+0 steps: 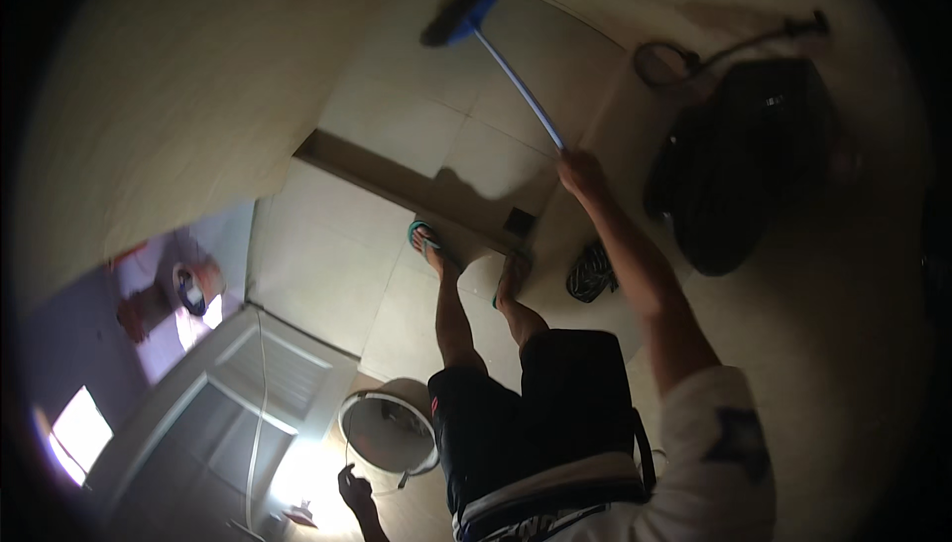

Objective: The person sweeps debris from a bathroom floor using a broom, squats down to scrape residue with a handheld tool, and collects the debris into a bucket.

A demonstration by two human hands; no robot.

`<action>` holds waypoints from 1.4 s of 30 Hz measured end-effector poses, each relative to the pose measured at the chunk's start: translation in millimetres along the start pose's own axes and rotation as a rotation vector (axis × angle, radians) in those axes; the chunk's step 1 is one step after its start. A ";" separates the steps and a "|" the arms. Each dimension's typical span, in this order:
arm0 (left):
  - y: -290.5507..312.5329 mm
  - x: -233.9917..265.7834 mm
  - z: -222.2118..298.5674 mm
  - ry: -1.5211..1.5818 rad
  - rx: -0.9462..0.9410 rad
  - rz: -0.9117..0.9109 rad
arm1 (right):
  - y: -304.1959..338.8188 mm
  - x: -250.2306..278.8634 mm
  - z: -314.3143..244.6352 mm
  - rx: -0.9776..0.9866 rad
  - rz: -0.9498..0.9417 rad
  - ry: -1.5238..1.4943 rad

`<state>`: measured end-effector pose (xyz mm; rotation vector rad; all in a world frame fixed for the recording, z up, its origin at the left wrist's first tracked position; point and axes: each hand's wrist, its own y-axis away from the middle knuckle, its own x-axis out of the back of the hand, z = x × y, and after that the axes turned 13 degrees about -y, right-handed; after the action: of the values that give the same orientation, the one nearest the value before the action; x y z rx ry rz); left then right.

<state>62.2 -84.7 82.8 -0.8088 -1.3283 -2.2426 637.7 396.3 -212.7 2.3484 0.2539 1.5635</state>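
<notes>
Fig.: Sweeping a tiled floor w/ a long-handled broom.
R hand (580, 171): fingers wrapped tight around the end of the blue handle (518, 86); broom head (461, 8) rests far out on the floor (397, 125), near the wall. L hand (354, 491) hangs low beside a round white fan (389, 431); finger state can't be told. Risk: one-handed grip at full reach may twist; the step (397, 180) and loose sandal (592, 272) by the feet invite a trip.
</notes>
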 end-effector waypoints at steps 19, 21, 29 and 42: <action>-239.3 34.3 155.5 -0.075 -0.375 -0.219 | 493.7 12.4 -172.1 -0.836 -0.684 -0.479; -251.5 33.8 168.9 -0.148 -0.273 -0.228 | 479.6 36.2 -187.0 -0.708 -0.593 -0.389; -299.7 51.2 237.7 -0.278 -0.574 -0.247 | 197.3 -7.5 -40.2 -0.418 0.215 -0.080; -256.1 17.0 269.5 -0.379 -0.651 -0.447 | 462.4 -24.8 -111.0 -1.423 0.076 -1.230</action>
<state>-32.5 271.3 30.0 -1.3119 -0.9823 -3.0676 515.4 -27.6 -33.3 1.5620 -0.8945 -0.1204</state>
